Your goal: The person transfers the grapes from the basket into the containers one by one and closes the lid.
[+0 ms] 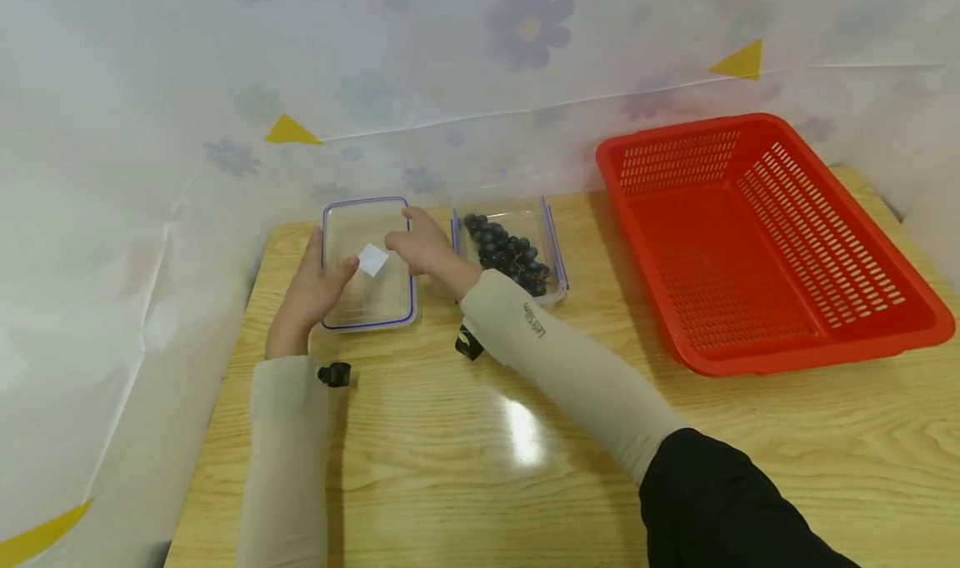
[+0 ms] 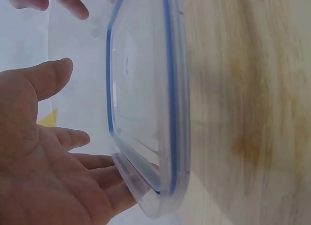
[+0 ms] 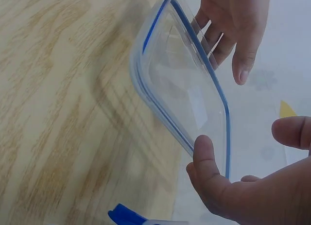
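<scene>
A clear plastic food box [image 1: 367, 301] with a blue-lined rim lies on the table, with a white square patch on its top. At its left edge is my left hand [image 1: 311, 289], thumb spread over the top. In the left wrist view its fingers [image 2: 104, 176] reach the box's clear side flap, the thumb apart from it. My right hand [image 1: 427, 243] is at the right edge; one finger [image 3: 206, 157] meets the rim in the right wrist view, thumb held off. Just right of that hand, a second clear box [image 1: 555, 251] holds dark grapes [image 1: 510, 256], partly hidden by the right forearm.
A large red plastic basket [image 1: 660, 301] with slotted walls stands on the right of the wooden table [image 1: 450, 468]. Flower-patterned white sheeting [image 1: 450, 77] covers the wall behind and to the left. Small black devices [image 1: 469, 343] sit at both wrists.
</scene>
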`<state>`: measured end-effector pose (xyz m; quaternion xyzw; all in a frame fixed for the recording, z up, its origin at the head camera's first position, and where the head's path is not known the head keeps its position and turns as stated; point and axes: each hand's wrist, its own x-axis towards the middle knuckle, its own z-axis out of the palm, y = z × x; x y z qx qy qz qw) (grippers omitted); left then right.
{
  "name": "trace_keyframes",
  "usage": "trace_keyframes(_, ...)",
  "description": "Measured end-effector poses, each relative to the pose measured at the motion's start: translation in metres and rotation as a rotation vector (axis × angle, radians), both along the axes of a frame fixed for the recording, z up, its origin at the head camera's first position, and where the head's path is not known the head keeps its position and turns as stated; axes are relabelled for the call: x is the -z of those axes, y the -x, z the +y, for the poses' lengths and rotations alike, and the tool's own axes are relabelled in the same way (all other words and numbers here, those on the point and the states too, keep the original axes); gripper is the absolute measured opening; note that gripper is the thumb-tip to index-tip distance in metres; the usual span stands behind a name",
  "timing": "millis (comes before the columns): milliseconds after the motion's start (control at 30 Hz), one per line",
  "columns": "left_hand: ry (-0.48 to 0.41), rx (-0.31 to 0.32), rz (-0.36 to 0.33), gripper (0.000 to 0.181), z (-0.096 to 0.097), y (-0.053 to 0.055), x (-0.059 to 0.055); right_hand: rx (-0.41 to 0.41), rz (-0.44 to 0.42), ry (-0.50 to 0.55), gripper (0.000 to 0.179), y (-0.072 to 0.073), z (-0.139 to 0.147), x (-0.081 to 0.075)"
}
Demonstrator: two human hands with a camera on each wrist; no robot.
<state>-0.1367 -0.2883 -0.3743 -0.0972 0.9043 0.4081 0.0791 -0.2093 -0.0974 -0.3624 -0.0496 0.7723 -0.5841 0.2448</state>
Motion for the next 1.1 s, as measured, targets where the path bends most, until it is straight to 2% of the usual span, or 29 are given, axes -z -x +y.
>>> trace_keyframes(267,-0.004,-0.026,0.066,0.092,0.005,-0.005,-0.008,0.109,-0.017,0.033,0.081,0.0,-0.001,-0.008)
trace_keyframes(533,-0.115,-0.068,0.124,0.091,0.011,-0.009,-0.015,0.054,-0.018,0.029,0.082,0.0,0.007,-0.015)
trace_keyframes(667,-0.172,-0.099,0.148,0.092,0.015,-0.011,-0.02,0.062,0.024,0.035,0.084,0.0,0.008,-0.017)
trace_keyframes(933,-0.271,-0.219,0.195,0.087,0.021,-0.017,-0.036,0.051,0.145,0.043,0.079,-0.003,0.019,-0.033)
trace_keyframes(1100,-0.34,-0.225,0.22,0.085,0.026,-0.022,-0.043,0.042,0.199,0.061,0.079,-0.007,0.027,-0.045)
